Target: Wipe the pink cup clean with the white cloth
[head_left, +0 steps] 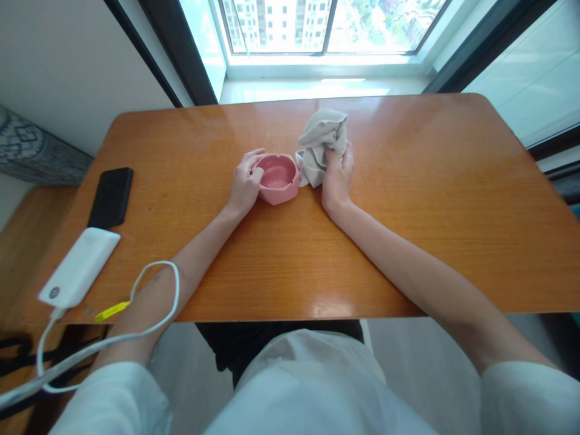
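A pink faceted bowl-like dish [277,176] sits on the orange wooden table [408,199] near its middle. My left hand [244,181] grips the dish's left rim, thumb over the edge and fingers curled round the outside. Just to the right, my right hand [338,178] is closed on a crumpled grey-beige cloth [321,142], which bunches up above the fingers and touches the dish's right side.
A black phone [111,196] lies at the table's left. A white power bank [79,266] with a white cable [149,290] sits at the front left corner. A window ledge lies beyond the far edge; a lower wooden surface stands to the left.
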### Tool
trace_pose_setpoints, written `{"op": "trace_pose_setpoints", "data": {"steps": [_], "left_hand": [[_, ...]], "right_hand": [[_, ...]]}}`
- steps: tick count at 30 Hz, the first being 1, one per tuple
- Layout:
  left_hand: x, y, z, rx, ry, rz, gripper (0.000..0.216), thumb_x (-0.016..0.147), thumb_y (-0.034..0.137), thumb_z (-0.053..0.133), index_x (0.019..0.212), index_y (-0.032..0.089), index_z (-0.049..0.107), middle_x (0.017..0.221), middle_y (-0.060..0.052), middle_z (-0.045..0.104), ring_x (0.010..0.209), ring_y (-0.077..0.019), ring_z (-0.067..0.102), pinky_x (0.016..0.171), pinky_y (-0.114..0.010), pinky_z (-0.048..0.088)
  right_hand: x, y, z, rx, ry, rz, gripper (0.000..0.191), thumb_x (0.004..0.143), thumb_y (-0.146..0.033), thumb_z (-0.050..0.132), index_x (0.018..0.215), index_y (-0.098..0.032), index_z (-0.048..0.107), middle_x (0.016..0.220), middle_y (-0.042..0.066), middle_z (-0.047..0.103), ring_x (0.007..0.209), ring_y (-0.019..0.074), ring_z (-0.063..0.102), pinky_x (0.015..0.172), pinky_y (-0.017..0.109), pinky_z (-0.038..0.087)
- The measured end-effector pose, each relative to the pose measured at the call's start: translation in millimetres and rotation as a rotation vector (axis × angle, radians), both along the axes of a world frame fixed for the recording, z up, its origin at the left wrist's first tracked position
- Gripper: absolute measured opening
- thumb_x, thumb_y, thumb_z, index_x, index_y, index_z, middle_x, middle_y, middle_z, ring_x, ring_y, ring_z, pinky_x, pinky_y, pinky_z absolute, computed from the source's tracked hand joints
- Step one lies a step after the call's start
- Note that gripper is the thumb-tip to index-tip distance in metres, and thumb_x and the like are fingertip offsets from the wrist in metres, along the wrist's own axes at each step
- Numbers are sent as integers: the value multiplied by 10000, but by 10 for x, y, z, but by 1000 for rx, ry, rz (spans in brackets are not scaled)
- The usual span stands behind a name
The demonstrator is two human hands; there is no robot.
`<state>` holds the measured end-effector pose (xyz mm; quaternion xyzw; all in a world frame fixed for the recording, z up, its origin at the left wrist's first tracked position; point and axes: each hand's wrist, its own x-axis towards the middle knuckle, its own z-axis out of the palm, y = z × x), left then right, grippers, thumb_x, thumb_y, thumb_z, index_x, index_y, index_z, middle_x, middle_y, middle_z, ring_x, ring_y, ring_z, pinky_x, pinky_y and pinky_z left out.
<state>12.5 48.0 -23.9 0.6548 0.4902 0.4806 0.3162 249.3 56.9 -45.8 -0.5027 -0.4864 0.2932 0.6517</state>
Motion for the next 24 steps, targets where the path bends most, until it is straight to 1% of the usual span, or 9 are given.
{"op": "trace_pose_setpoints", "data": {"steps": [3,5,7,11,14,17,19,22,24], "left_hand": [[16,-95,104,115,19,54,378,1018,387,599,1323,220,747,1555,-112,685,1534,-328,586,1364,-523,423],[55,-229,263,234,40,93,345,1069,435,600,1330,250,728,1537,-103,680,1519,-327,588,1362,-529,416],[121,-406,474,352,69,85,272,1088,421,595,1258,265,740,1472,-93,700,1472,-333,616,1343,-547,429],[295,-813,867,490,163,-27,232,1102,276,522,1160,287,747,1377,-72,743,1338,-319,681,1218,-564,519],[377,-1091,1017,417,224,-177,257,1100,234,495,1170,285,737,1342,-70,756,1322,-295,705,1206,-532,554],[368,-1337,1043,329,290,-302,257,1073,194,540,1233,275,724,1363,-77,757,1347,-275,706,1225,-490,562],[334,-1508,1009,261,294,-319,257,1070,183,568,1268,262,711,1364,-89,754,1347,-267,709,1220,-464,570],[334,-1818,892,133,278,-329,260,1081,209,609,1317,284,687,1342,-79,761,1265,-250,744,1148,-437,619],[403,-2058,772,85,245,-347,385,1030,311,756,1398,311,645,1397,-89,751,1293,-281,743,1154,-465,635]], "right_hand": [[64,-363,113,-75,119,86,329,1046,-500,576,1299,-299,635,1312,40,738,1268,238,688,1145,431,553],[116,-731,260,-144,175,174,328,1016,-488,650,1292,-310,656,1333,29,754,1260,238,709,1107,425,587],[157,-1136,449,-262,294,235,323,957,-452,738,1248,-317,701,1317,18,785,1226,242,740,1047,403,622],[166,-1802,803,-514,501,238,263,901,-416,831,1149,-339,792,1263,-6,827,1132,227,783,945,334,653],[143,-2092,924,-599,566,216,312,862,-425,886,1160,-363,819,1270,-20,839,1095,215,801,893,297,659],[139,-2287,923,-636,550,203,404,838,-436,928,1226,-396,823,1331,-23,835,1155,225,804,922,298,667],[142,-2407,893,-653,547,195,485,831,-433,947,1297,-418,815,1377,-23,825,1199,220,799,950,287,666],[124,-2594,864,-682,599,117,521,833,-431,941,1338,-437,812,1395,-17,825,1179,218,811,921,294,684],[93,-2726,872,-688,641,28,486,858,-439,901,1336,-452,815,1378,-12,834,1175,235,818,904,332,704]]}}
